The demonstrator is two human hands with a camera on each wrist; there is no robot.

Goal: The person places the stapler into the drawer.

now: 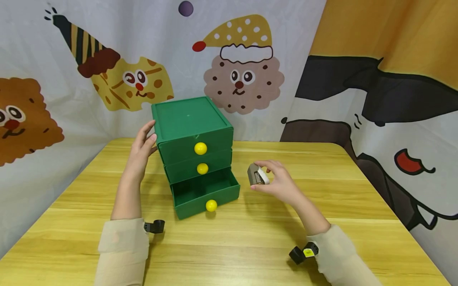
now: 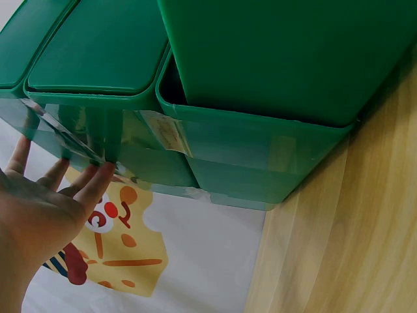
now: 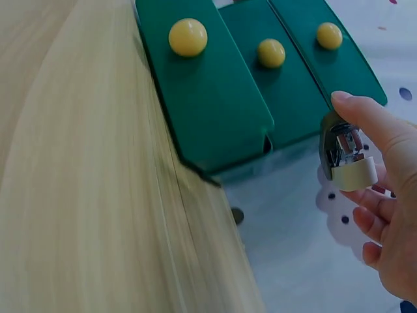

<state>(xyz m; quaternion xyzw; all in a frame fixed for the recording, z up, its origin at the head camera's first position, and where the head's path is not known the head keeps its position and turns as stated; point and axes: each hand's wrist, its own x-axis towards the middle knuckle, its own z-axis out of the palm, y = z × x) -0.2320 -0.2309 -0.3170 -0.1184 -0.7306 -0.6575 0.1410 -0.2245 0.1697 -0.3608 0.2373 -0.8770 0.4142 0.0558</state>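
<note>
A green drawer box [image 1: 189,117] with yellow knobs stands on the table, its bottom drawer [image 1: 209,201] pulled out and the upper two closed. No contents show in the visible part of that drawer. My left hand [image 1: 140,153] rests on the box's left side with its fingers extended; in the left wrist view, the fingertips [image 2: 104,171] touch the taped side wall. To the right of the box, my right hand [image 1: 280,180] pinches a small grey and white stapler [image 1: 255,174] between thumb and fingers, above the table. Metal parts show inside the stapler [image 3: 348,153] in the right wrist view.
The wooden table [image 1: 229,254] extends around the box on all sides. Behind it hangs a white curtain [image 1: 186,51] printed with cartoon biscuits. Black wrist cameras sit at both cuffs, one camera [image 1: 155,226] on the left and another camera [image 1: 300,253] on the right.
</note>
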